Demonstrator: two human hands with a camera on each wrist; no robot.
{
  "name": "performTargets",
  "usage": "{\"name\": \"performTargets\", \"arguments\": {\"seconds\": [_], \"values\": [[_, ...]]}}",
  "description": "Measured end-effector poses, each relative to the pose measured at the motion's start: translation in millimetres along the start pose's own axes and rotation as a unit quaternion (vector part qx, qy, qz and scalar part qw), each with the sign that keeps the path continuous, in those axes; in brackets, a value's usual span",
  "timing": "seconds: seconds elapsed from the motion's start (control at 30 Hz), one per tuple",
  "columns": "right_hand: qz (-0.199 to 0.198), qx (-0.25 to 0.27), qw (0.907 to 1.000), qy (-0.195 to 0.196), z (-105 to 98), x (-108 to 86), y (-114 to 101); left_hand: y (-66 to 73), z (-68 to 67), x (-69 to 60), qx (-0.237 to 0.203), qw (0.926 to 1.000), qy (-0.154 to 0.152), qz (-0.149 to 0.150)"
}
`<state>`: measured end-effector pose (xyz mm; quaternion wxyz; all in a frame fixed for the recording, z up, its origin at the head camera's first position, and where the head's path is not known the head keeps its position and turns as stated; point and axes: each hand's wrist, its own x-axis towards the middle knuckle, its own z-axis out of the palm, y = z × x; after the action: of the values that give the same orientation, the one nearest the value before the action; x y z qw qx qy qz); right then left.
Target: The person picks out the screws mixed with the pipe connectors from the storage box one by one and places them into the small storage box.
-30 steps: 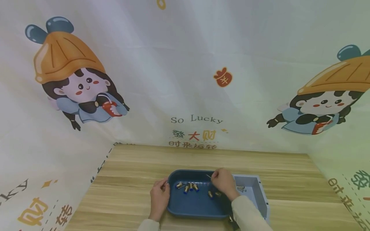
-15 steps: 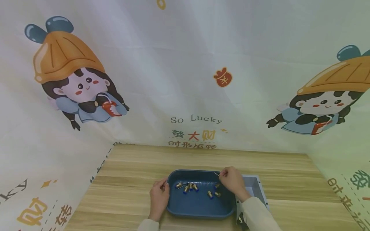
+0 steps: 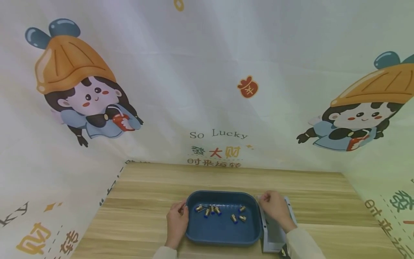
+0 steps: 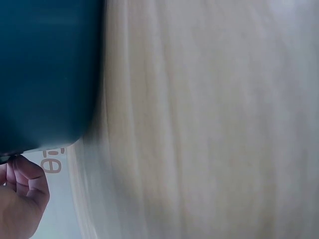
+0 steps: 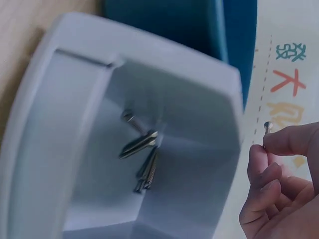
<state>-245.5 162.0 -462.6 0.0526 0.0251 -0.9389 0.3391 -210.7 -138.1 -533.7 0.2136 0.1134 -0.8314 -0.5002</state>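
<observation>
My left hand [image 3: 177, 219] holds the left rim of a blue plastic tray [image 3: 223, 233], fingers bent at its edge. In the tray lie several brass fittings [image 3: 234, 218] with blue ends; a few thin metal pieces lie among the left cluster. My right hand [image 3: 276, 210] is above the far part of a grey bin [image 3: 274, 235], just right of the tray. In the right wrist view its thumb and forefinger pinch a small metal screw [image 5: 268, 127], mostly hidden except for the head. Several loose screws [image 5: 144, 169] lie inside the bin.
The bin stands close against the tray's right side on a wood-grain table [image 3: 139, 205]. A printed cloth [image 3: 161, 90] hangs behind the table and on both sides.
My right hand has moved right, from above the tray to above the grey bin, still pinching the screw. The left hand stays at the tray's rim; the fittings lie as before.
</observation>
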Motion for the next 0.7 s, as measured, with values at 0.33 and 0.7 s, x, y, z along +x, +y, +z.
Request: {"name": "performTargets", "arguments": {"seconds": [0.33, 0.7], "values": [[0.012, -0.018, 0.9994, 0.025, -3, -9.2, 19, -0.6, -0.2, 0.3, 0.010, 0.9998, -0.008, -0.014], [0.027, -0.026, 0.9992, 0.016, 7, -19.3, 31, -0.4, -0.6, 0.1, 0.009, 0.9998, -0.010, -0.012]]}}
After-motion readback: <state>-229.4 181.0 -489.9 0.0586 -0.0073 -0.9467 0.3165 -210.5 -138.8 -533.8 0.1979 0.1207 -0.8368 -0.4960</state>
